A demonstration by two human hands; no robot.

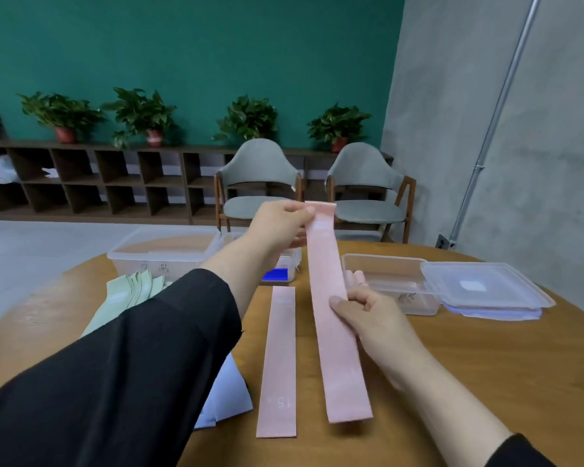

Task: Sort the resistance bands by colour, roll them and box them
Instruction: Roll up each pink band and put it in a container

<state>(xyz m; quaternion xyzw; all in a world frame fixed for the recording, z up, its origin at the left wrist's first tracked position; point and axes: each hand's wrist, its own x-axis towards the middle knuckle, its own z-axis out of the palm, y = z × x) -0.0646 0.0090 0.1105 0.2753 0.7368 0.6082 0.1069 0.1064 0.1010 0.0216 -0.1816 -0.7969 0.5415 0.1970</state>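
1. The room has a teal back wall (189, 45) and a grey concrete side wall (486, 129) with a metal conduit (493, 116) running down it.
2. A long dark cubby shelf (98, 183) stands against the teal wall and carries four potted plants (139, 116) along its top.
3. Two grey padded chairs (258, 183) with wooden frames stand behind the round wooden bench (452, 382).
4. Three clear plastic boxes sit at the far side of the bench: one at far left (155, 256) with handwriting on its side too faint to read, one in the middle (292, 257) mostly hidden by the left forearm, and one at right (385, 278) holding pink rolled bands (353, 278).
5. A stack of clear lids (486, 291) leans on the right box's edge.
6. A fanned pile of pale green bands (129, 291) lies at left, partly under the black sleeve (115, 365).
7. White or pale blue sheets (223, 399) show beneath that sleeve; I cannot tell what they are.
8. Two pink resistance bands are out flat: one lying on the bench (277, 362), printed "15" near its near end, and a held pink band (334, 318) just beside it, raised at a slant.
9. The left hand (280, 220) pinches the held band's far end; the right hand (368, 311) grips its middle, thumb on top.
10. A small device with a lit blue screen (277, 275) sits beside the middle box.
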